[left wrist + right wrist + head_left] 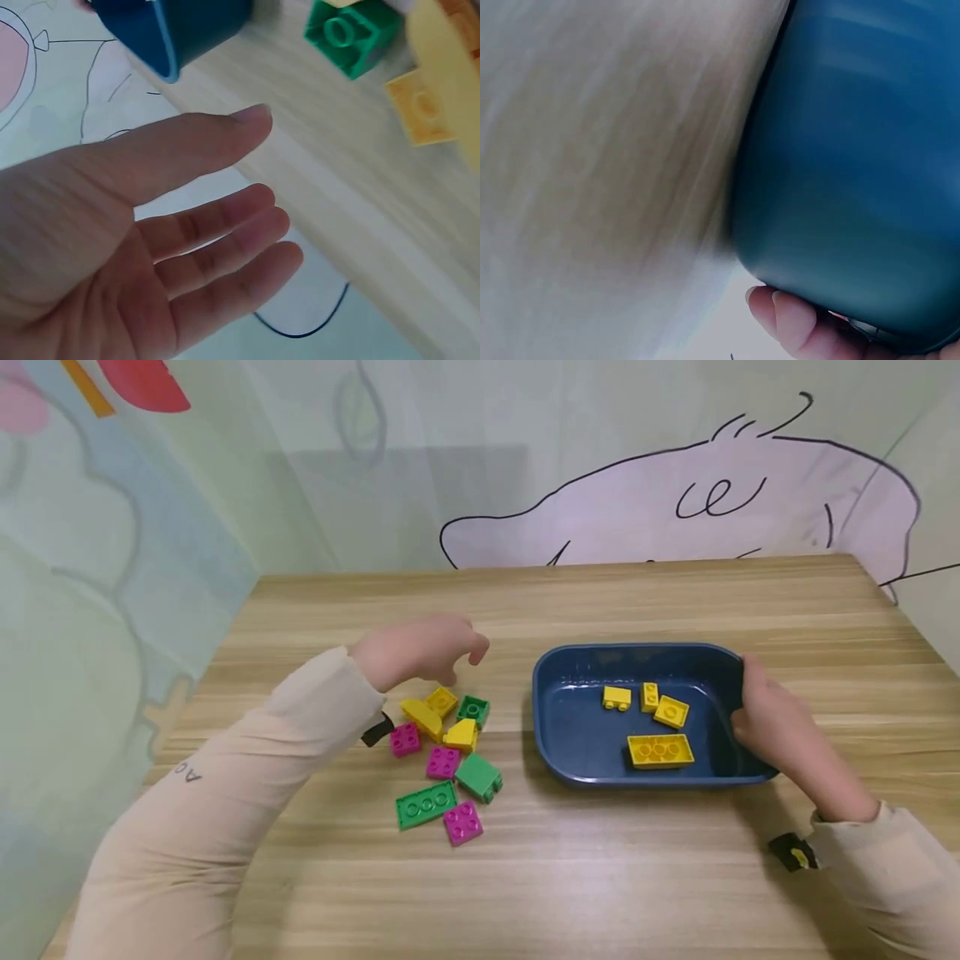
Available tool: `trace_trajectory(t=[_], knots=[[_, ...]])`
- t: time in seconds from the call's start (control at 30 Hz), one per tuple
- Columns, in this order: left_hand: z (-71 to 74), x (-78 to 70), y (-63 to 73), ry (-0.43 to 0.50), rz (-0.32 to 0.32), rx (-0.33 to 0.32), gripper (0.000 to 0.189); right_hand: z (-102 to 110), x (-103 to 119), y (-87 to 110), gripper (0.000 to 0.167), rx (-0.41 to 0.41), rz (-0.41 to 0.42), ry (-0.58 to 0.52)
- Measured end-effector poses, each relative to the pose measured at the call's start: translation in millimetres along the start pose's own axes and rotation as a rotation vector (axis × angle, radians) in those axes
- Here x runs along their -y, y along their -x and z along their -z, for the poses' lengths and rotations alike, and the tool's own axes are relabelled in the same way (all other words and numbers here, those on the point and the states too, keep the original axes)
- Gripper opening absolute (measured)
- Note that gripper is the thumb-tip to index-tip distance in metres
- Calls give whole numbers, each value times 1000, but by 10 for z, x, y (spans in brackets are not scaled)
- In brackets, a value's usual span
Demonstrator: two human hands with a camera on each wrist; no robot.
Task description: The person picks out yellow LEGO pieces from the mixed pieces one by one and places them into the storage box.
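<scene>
My left hand (423,650) hovers past the far side of a pile of toy building bricks and holds nothing. In the left wrist view its thumb and fingers (232,281) are spread apart. Nearest below it are a yellow brick (442,702), a curved yellow piece (422,719) and a small green brick (473,712). My right hand (780,735) grips the right end of a blue plastic bin (573,731), thumb over the rim. Fingertips (791,319) show against the bin's outer wall. Inside the bin lie several yellow bricks, among them a long one (660,751).
Magenta bricks (444,763), a green block (478,777) and a flat green brick (426,805) lie left of the bin on the wooden table (570,877). A wall with line drawings (675,502) stands behind the table's far edge.
</scene>
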State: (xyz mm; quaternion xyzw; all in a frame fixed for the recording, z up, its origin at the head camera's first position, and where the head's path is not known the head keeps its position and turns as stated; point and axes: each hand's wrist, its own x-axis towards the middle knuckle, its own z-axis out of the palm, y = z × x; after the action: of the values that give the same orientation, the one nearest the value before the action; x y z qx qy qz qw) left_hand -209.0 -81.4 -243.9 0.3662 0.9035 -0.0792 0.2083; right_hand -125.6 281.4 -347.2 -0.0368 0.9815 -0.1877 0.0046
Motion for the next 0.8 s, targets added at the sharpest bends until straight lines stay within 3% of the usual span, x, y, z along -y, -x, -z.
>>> trace_trajectory(t=[0.53, 0.8], knots=[[-482, 276, -123, 123, 44, 78, 22, -19, 4, -3, 68, -3, -11, 1], [-503, 272, -157, 135, 49, 81, 18, -7, -3, -6, 69, 2, -15, -2]])
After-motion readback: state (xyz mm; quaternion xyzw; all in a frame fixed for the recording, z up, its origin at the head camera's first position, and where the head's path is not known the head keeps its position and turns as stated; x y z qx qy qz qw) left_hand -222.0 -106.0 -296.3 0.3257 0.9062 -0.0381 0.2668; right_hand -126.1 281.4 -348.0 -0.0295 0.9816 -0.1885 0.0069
